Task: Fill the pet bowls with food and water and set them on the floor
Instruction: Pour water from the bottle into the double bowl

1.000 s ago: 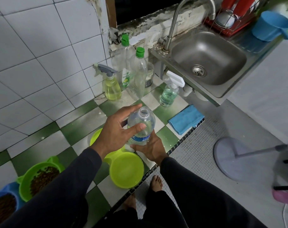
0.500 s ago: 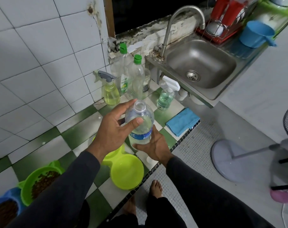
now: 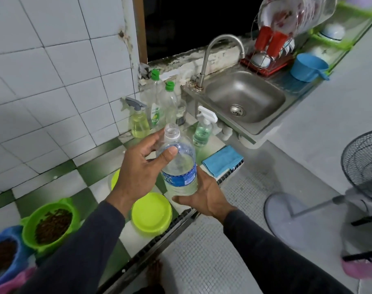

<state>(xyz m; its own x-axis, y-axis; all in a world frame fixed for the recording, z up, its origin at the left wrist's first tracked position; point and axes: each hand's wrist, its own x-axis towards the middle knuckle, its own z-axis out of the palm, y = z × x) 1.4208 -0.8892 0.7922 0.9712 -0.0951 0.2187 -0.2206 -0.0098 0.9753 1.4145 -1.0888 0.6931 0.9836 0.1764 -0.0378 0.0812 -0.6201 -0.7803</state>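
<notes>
I note the water bottle [image 3: 179,166], uncapped, has risen toward frame centre over the last second. My left hand [image 3: 138,168] wraps its shoulder, thumb pressed; my right hand [image 3: 204,196] cups the base. The lime bowl [image 3: 152,213] below remains unfilled; pouring appears imminent.

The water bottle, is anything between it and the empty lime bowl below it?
Nothing visible. The bottle is uncapped, in the grip of both hands, left hand at its neck and right hand under its base. The lime bowl sits open on the counter just below, partly behind the left wrist.
</notes>
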